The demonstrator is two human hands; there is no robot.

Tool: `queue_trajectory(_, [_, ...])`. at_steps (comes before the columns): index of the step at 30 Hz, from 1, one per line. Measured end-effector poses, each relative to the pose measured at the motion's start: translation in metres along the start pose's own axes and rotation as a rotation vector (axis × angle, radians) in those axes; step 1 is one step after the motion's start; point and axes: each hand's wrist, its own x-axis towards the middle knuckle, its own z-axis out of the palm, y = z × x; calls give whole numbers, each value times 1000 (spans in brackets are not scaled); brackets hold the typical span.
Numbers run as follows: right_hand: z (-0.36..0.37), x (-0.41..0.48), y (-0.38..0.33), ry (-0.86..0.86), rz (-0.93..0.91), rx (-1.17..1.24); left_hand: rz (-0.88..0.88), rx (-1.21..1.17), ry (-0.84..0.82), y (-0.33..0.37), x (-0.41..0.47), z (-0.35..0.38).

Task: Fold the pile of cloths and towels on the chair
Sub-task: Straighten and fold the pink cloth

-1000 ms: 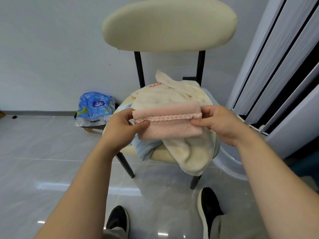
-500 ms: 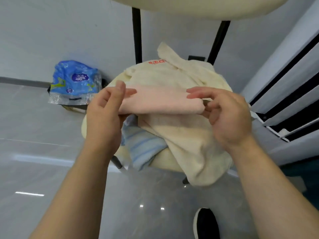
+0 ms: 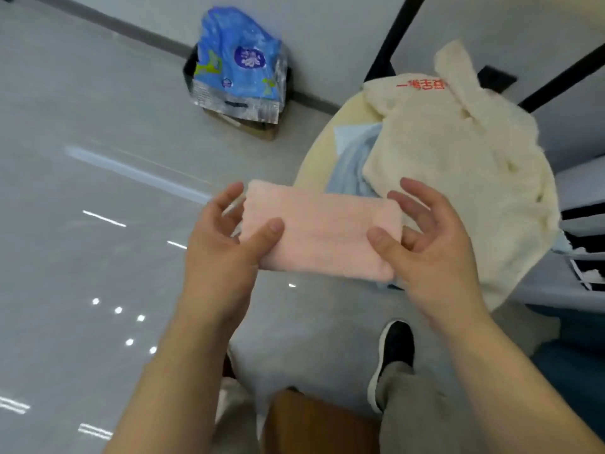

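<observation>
Both hands hold a folded pink cloth (image 3: 319, 234) in the air: left hand (image 3: 226, 253) pinching its left end, right hand (image 3: 429, 253) pinching its right end. Behind, on the chair (image 3: 314, 158) seat, lie a cream towel (image 3: 458, 178) and a blue cloth (image 3: 352, 162), unfolded.
</observation>
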Motion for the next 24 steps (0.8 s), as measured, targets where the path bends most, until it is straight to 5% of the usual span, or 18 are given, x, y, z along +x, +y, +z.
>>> queue_trajectory(6, [96, -120, -124, -358, 338, -117, -180, 139, 65, 165, -111, -137])
queue_trajectory(12, [221, -194, -241, -679, 616, -98, -53, 207, 125, 335, -183, -242])
queue_trajectory(20, [373, -192, -334, -824, 325, -324, 130, 241, 216, 463, -147, -344])
queue_trajectory(24, [441, -165, -348, -914, 402, -182, 164, 260, 250, 510, -83, -381])
